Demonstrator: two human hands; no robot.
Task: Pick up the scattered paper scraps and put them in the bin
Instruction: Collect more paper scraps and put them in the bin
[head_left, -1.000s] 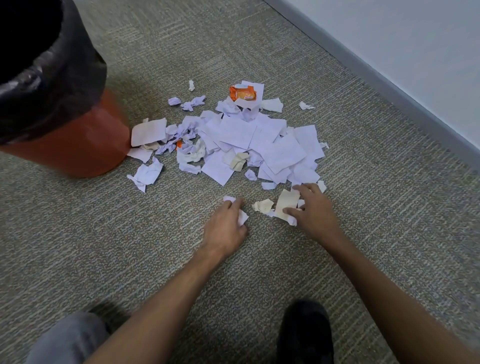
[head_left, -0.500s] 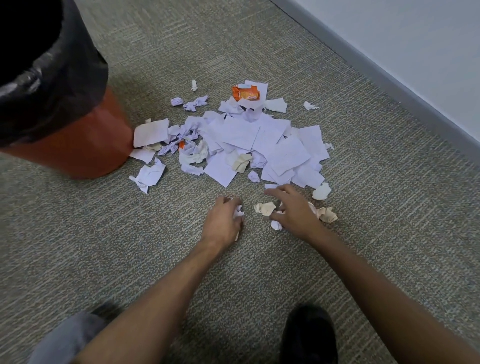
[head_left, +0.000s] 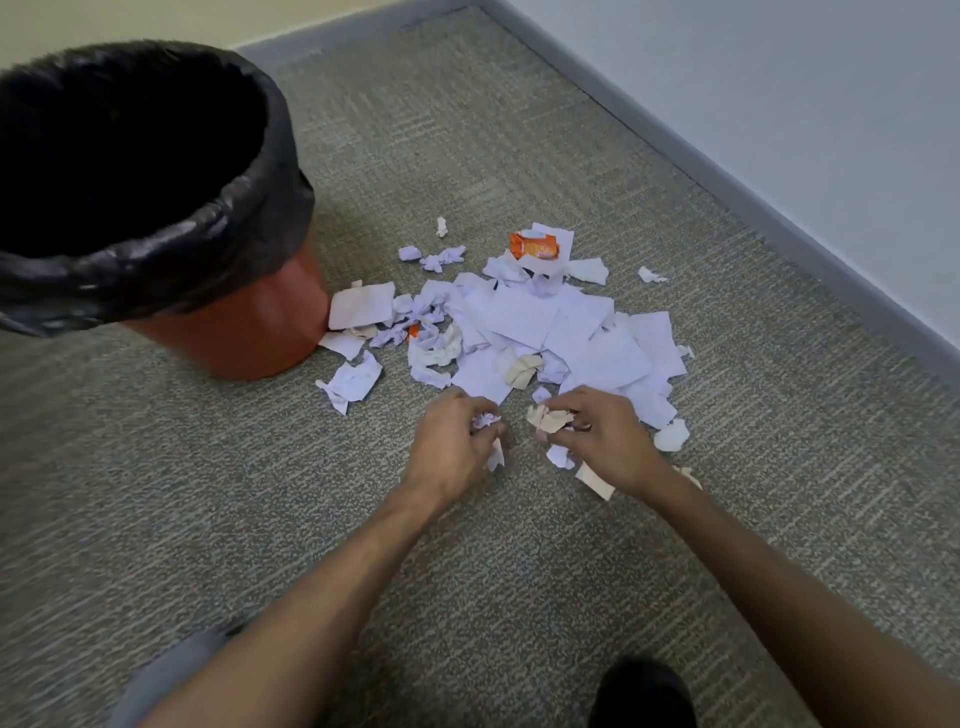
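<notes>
A pile of white and pale purple paper scraps (head_left: 566, 327) lies on the carpet, with an orange wrapper (head_left: 535, 245) at its far side. The orange bin (head_left: 244, 332), lined with a black bag (head_left: 270, 171), stands at the left, touching the pile's edge. At the near edge of the pile, my left hand (head_left: 449, 447) grips a crumpled white scrap (head_left: 485, 420). My right hand (head_left: 608, 439) pinches a beige crumpled scrap (head_left: 548, 418). A small white scrap (head_left: 560, 457) and a beige strip (head_left: 595, 480) lie partly under my right hand.
A grey skirting board (head_left: 727, 182) and white wall run along the right. A loose white ball (head_left: 671, 435) sits right of my right hand. Small scraps (head_left: 441, 227) lie beyond the pile. My dark shoe (head_left: 641, 693) is at the bottom.
Both hands have curled around scraps and lifted slightly off the carpet. The view has tilted up, showing more of the bin's opening.
</notes>
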